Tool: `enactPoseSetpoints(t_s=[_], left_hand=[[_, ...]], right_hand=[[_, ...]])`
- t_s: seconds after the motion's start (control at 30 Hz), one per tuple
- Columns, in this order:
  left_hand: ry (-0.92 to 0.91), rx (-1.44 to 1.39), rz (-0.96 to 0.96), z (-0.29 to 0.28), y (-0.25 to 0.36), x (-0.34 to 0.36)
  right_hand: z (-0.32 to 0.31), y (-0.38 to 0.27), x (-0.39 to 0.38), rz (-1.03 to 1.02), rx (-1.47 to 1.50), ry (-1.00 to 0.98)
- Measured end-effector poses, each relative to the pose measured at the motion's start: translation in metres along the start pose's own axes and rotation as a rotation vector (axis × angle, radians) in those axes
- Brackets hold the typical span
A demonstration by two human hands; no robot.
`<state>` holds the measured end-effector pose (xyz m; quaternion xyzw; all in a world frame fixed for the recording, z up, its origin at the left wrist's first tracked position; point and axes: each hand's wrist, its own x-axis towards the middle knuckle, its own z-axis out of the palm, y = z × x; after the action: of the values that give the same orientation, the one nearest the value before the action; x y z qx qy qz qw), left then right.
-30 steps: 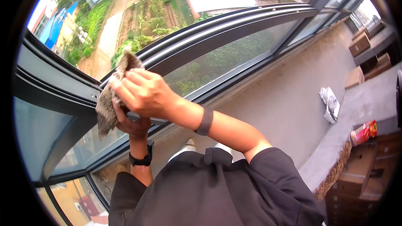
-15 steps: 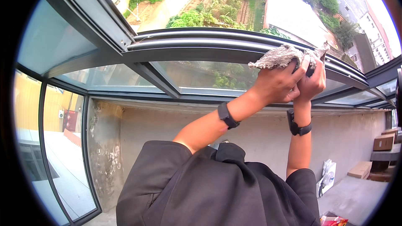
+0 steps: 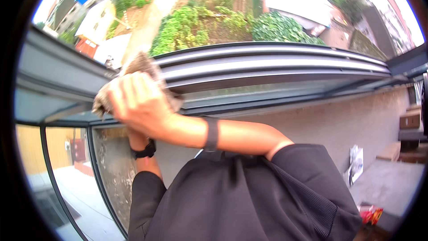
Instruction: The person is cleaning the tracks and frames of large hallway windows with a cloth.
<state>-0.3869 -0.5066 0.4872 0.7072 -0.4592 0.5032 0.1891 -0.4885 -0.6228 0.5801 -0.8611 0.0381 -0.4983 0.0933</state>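
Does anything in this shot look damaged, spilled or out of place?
One thing: the grey wall patch at lower left, beside the glass pane, looks blotchy, with uneven pale marks. Whether that is staining or flaking, I can't tell. No spill is visible.

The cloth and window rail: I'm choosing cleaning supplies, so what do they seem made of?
Cloth: probably textile, matte greyish-brown, since it bunches under the right hand; blur hides the weave. Window rail: likely metal, possibly aluminium, with a grey satin finish, judging by bright highlights along its ridges.
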Motion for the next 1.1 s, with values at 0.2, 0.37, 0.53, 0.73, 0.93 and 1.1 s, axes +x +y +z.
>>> enactPoseSetpoints(t_s=[0.2, 0.37, 0.53, 0.73, 0.93, 1.1], left_hand=[[-0.086, 0.075, -0.156, -0.053, -0.004, -0.016], [-0.188, 0.085, -0.268, -0.071, 0.021, -0.025], [-0.306, 0.122, -0.343, -0.09, 0.05, -0.003], [-0.492, 0.092, -0.384, -0.071, 0.088, 0.083], [-0.587, 0.035, -0.349, -0.034, 0.167, 0.166], [-0.59, -0.052, -0.298, -0.016, 0.267, 0.199]], right_hand=[[0.004, -0.012, 0.005, -0.023, 0.181, -0.065], [0.0, 0.004, 0.003, 0.117, 0.264, -0.269], [0.008, 0.0, -0.011, 0.077, 0.14, -0.132], [-0.03, 0.029, -0.008, 0.006, -0.007, -0.313], [-0.103, 0.114, -0.024, -0.111, 0.071, -0.525], [-0.203, 0.208, -0.049, 0.003, 0.035, -0.448]])
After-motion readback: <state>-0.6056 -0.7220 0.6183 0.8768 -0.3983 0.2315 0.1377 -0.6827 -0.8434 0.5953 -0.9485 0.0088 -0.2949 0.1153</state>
